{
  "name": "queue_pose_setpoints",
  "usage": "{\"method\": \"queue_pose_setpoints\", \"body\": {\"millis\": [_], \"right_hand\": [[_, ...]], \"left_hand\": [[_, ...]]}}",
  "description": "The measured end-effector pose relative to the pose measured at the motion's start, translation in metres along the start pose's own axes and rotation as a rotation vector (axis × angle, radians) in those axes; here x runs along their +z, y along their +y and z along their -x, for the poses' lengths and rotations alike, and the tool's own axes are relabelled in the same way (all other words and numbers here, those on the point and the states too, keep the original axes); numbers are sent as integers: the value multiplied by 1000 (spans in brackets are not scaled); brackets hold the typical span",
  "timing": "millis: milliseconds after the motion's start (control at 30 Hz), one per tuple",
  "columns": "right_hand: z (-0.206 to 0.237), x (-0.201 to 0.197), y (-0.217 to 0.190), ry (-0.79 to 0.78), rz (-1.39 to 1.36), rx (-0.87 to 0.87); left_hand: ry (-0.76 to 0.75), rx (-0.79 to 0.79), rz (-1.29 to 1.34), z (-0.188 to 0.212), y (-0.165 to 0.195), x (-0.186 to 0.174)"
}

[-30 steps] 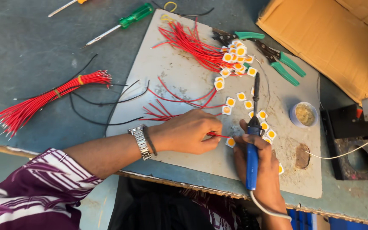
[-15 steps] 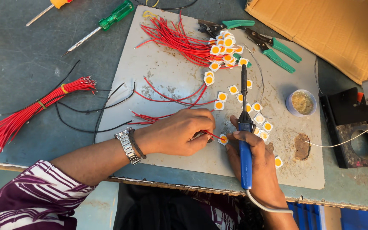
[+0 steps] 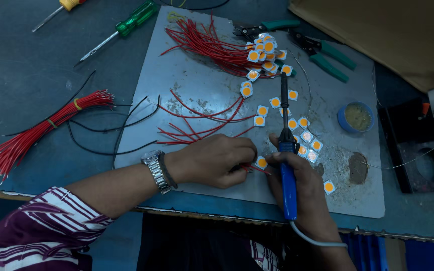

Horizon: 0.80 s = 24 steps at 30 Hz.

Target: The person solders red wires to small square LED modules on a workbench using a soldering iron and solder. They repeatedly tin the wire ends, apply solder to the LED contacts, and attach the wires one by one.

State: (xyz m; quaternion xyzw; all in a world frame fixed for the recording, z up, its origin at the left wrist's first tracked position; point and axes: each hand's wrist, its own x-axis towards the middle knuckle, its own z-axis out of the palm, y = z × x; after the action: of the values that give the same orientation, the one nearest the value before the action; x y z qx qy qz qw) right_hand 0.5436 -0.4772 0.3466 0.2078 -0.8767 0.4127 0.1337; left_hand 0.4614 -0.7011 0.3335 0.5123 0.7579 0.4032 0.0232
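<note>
Right hand grip clamps the soldering iron; left hand apparently pinches a red wire.

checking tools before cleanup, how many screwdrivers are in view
2. A green-handled screwdriver lies at the top of the bench, left of the grey metal sheet. A yellow-handled screwdriver lies further left, partly cut off by the top edge. Others may lie out of view.

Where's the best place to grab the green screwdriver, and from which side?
Take the green screwdriver by its thick green handle, coming from above: it lies flat on the table, the shaft is thin, and the handle lies clear of other tools.
</note>
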Motion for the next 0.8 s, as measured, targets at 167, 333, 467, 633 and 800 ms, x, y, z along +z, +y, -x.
{"method": "queue_pose_setpoints", "body": {"millis": [167,333,467,633,800], "right_hand": [[1,0,0,-6,-31,53],[0,2,4,28,-28,22],[4,-1,11,67,46,-35],[26,-25,24,338,-260,58],[49,-58,41,575,-264,-44]], "left_hand": [[30,62,-65,1,-5,-1],[-24,96,-178,1,-4,1],[-50,64,-233,1,-2,2],[-1,36,-170,1,-4,1],[-8,6,-186,-1,-3,3]]}}
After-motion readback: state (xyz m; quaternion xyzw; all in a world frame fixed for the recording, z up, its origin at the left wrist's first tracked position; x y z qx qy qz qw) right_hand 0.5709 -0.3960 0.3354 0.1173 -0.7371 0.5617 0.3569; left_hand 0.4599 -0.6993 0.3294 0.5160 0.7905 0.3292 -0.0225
